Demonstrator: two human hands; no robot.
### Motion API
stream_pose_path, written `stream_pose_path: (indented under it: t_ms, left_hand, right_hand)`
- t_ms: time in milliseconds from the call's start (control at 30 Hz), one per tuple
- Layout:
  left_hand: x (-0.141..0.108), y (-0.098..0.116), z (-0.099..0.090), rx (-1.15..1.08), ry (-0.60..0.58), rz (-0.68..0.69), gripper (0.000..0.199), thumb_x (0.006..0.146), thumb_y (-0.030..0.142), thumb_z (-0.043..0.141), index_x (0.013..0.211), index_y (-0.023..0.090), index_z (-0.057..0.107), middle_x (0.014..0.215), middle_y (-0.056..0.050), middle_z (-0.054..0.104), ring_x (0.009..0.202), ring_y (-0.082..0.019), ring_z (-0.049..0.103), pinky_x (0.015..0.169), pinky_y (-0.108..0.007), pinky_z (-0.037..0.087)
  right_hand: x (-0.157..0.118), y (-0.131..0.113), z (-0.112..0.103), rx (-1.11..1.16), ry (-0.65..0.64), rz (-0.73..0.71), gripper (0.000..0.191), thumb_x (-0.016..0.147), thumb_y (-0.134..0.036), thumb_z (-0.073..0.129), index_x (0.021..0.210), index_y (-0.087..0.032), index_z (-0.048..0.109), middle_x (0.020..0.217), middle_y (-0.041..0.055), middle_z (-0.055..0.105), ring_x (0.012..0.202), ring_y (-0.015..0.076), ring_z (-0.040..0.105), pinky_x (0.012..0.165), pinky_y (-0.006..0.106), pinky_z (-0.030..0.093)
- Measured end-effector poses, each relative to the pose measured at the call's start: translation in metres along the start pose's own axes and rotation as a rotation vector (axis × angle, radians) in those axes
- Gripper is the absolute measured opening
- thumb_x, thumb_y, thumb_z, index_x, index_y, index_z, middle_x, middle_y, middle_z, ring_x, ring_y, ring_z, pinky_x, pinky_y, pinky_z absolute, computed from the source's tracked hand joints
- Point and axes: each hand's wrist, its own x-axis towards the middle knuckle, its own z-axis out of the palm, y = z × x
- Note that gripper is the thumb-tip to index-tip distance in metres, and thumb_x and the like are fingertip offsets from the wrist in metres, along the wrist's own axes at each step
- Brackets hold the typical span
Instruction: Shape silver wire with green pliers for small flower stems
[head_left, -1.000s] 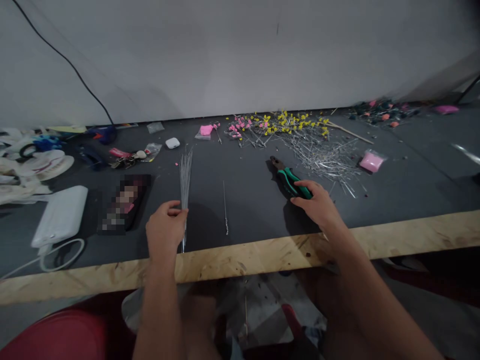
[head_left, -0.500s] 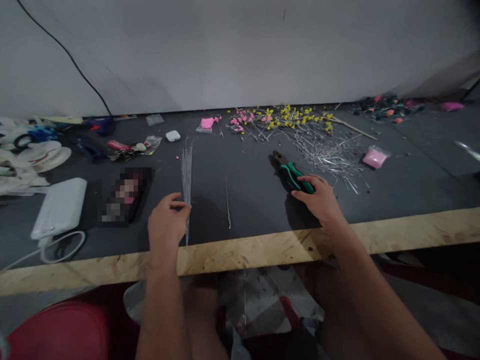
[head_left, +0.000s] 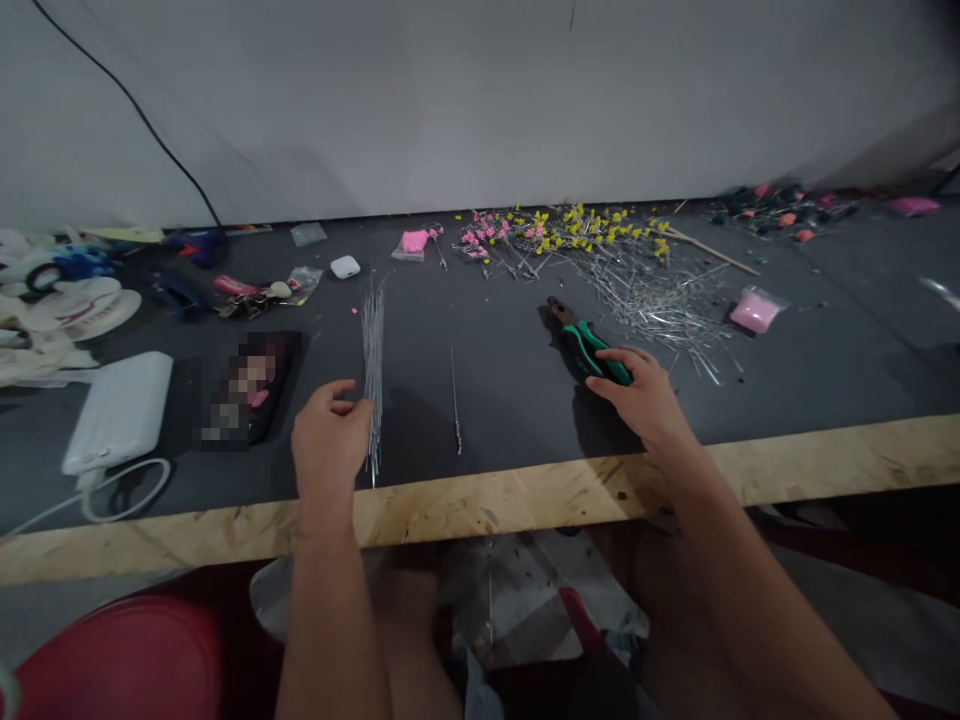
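A narrow bundle of thin silver wires [head_left: 373, 340] lies lengthwise on the dark table. My left hand [head_left: 330, 430] is at its left edge, fingers bent; whether the fingertips pinch a wire is too small to tell. To the right, a short twisted wire [head_left: 455, 405] lies by itself. My right hand [head_left: 641, 395] has its thumb and fingers around the handles of green and black pliers [head_left: 581, 345], which rest on the table with their jaws pointing away to the upper left. Behind the pliers spreads a loose heap of silver wires [head_left: 660, 305].
Wires with yellow and pink tips [head_left: 577, 230] lie along the wall. A pink packet [head_left: 756, 311] is at the right. On the left are a phone [head_left: 259, 385], a white power bank [head_left: 120, 410], keys [head_left: 251, 300] and a white case [head_left: 345, 267]. The wooden edge [head_left: 480, 505] runs in front.
My left hand has shifted slightly left, and its fingertips no longer reach across the wire bundle. My right hand stays on the pliers.
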Motion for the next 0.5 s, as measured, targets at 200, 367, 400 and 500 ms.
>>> stream_pose_path:
  t_ms: [200, 367, 400, 500]
  left_hand:
    - [-0.008, 0.016, -0.004, -0.499, 0.046, -0.131, 0.029, 0.062, 0.022, 0.065, 0.091, 0.019, 0.069, 0.057, 0.005, 0.051, 0.049, -0.009, 0.044, 0.046, -0.022, 0.032]
    - [-0.012, 0.027, -0.004, -0.893, 0.034, -0.170, 0.027, 0.059, 0.020, 0.067, 0.086, 0.017, 0.064, 0.062, 0.005, 0.050, 0.052, -0.007, 0.046, 0.045, -0.019, 0.033]
    - [-0.015, 0.030, -0.003, -0.971, -0.030, -0.175, 0.027, 0.059, 0.020, 0.069, 0.085, 0.017, 0.064, 0.064, 0.005, 0.052, 0.054, -0.007, 0.047, 0.046, -0.019, 0.034]
    - [-0.031, 0.043, 0.005, -1.054, -0.272, -0.142, 0.025, 0.063, 0.020, 0.070, 0.087, 0.016, 0.066, 0.067, 0.003, 0.054, 0.057, -0.007, 0.048, 0.051, -0.019, 0.036]
  right_hand:
    - [-0.001, 0.000, 0.000, -0.008, -0.003, -0.023, 0.037, 0.069, -0.041, 0.066, 0.104, -0.029, 0.067, 0.124, 0.0068, 0.055, 0.118, 0.0303, 0.047, 0.099, 0.050, 0.032]
    - [0.001, 0.002, 0.001, 0.032, -0.004, -0.029, 0.033, 0.068, -0.039, 0.067, 0.100, -0.028, 0.068, 0.123, 0.0059, 0.056, 0.118, 0.0301, 0.048, 0.100, 0.051, 0.031]
    - [0.001, 0.001, 0.001, 0.059, 0.001, -0.027, 0.032, 0.068, -0.038, 0.067, 0.098, -0.027, 0.068, 0.122, 0.0061, 0.056, 0.116, 0.0299, 0.049, 0.099, 0.050, 0.033]
    - [-0.004, -0.006, -0.003, 0.148, 0.070, -0.019, 0.031, 0.073, -0.039, 0.063, 0.100, -0.024, 0.066, 0.118, 0.0072, 0.057, 0.111, 0.0275, 0.051, 0.094, 0.045, 0.038]
